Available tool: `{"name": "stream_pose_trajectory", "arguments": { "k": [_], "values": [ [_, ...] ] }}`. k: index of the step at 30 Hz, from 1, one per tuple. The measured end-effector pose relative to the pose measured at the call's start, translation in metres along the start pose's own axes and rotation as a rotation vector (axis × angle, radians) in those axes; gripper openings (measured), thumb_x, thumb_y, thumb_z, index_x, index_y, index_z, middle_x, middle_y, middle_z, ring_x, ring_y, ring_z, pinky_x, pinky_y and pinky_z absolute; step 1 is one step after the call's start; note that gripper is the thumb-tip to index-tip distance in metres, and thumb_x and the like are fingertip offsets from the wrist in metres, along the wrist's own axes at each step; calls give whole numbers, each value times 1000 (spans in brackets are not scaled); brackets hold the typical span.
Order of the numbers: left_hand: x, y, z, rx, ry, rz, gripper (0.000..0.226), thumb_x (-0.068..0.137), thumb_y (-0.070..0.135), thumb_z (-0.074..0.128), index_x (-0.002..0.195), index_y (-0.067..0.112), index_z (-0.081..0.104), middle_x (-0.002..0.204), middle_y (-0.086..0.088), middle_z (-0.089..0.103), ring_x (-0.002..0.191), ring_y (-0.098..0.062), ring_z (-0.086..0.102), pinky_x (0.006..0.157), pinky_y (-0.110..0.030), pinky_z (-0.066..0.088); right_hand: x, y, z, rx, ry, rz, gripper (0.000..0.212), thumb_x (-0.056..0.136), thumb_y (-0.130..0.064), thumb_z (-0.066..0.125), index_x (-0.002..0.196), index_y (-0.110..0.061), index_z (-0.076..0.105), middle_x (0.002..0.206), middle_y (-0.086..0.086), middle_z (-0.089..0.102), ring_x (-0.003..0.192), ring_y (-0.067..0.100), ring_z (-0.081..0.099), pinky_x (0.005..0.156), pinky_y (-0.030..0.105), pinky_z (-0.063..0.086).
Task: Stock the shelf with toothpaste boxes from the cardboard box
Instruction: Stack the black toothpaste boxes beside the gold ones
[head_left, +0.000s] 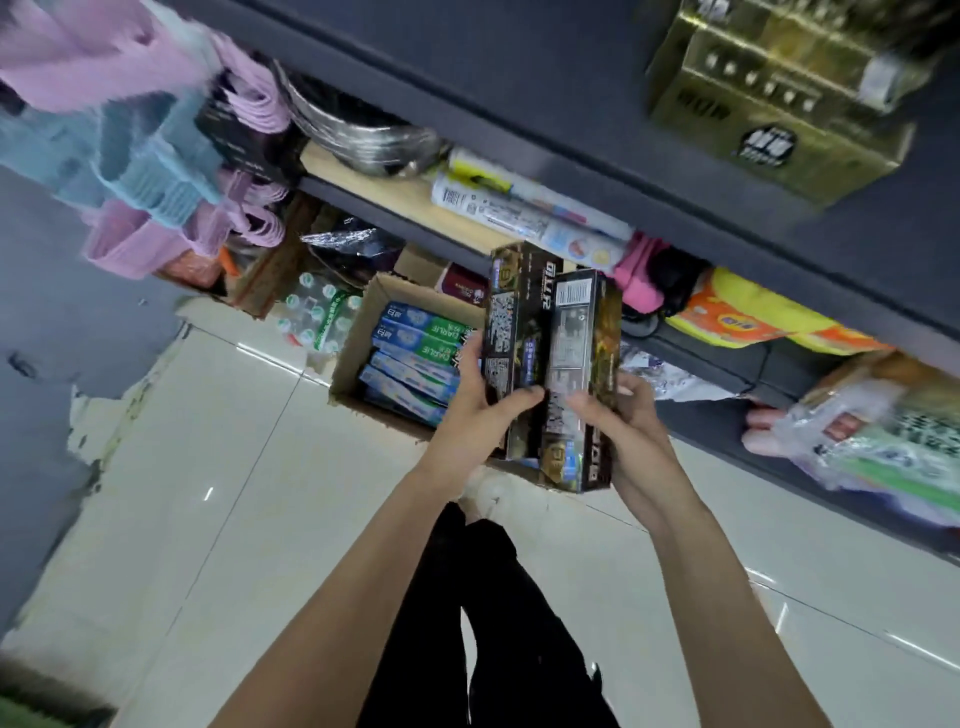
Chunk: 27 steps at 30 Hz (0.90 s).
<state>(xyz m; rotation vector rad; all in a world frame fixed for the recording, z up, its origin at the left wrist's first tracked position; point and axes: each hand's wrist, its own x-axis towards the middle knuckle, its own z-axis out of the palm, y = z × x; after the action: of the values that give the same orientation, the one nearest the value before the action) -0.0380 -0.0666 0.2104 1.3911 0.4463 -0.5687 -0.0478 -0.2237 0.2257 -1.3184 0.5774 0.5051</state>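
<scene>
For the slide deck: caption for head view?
Both hands, left hand and right hand, hold dark toothpaste boxes above the cardboard box.

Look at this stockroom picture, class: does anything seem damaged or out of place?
Yes. The grey wall on the left has paint peeling away in ragged patches near the floor. Otherwise, both hands hold black toothpaste boxes neatly above the open cardboard box.

Hangers: pink and blue plastic hangers (150, 171) bunched at ten o'clock, blurred.
Steel bowls: stacked metal bowls (363, 140) at eleven o'clock.
Gold carton: a gold box (769, 98) up at one o'clock.
Bottles: a wrapped pack of bottles (317, 312) on the floor, just left of centre.
Floor: pale glossy tiles (208, 519) from six to eight o'clock.
Yellow pack: a yellow-orange packet (753, 317) at three o'clock.
</scene>
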Motion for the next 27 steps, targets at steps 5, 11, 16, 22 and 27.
{"name": "stream_pose_trajectory", "arguments": {
  "k": [5,11,16,22,27],
  "values": [
    [-46,40,-4,-63,-46,39,74,77,36,74,133,41,25,124,22,54,110,8,54,95,-20,44,-47,-38,22,-241,39,-195,70,75,-43,72,127,-35,27,125,-9,51,110,-5,54,95,23,44],
    [-69,66,-11,-82,-87,120,97,59,38,82,138,34,26,129,5,58,117,-11,57,103,-43,44,-71,-61,48,-231,62,-250,40,95,-38,48,132,-32,35,120,-13,57,106,0,58,90,22,48],
    [-71,85,-15,26,-103,189,89,66,25,84,132,36,26,125,13,54,117,-7,54,104,-39,43,-80,-77,51,-287,127,-271,43,89,-40,57,128,-21,52,119,-6,62,105,1,59,95,25,48],
    [-66,99,-21,254,-256,179,96,65,30,82,139,32,21,119,17,54,115,-7,53,106,-38,39,-77,-97,34,-470,105,-259,109,67,-54,72,147,-39,0,135,-5,50,117,12,54,93,42,51],
    [-63,100,-9,278,-198,184,86,70,32,78,137,32,24,112,23,52,104,4,53,102,-33,40,-63,-106,14,-384,90,-270,98,80,-30,73,141,-56,1,134,-18,47,122,20,52,94,49,50]
  ]
}}
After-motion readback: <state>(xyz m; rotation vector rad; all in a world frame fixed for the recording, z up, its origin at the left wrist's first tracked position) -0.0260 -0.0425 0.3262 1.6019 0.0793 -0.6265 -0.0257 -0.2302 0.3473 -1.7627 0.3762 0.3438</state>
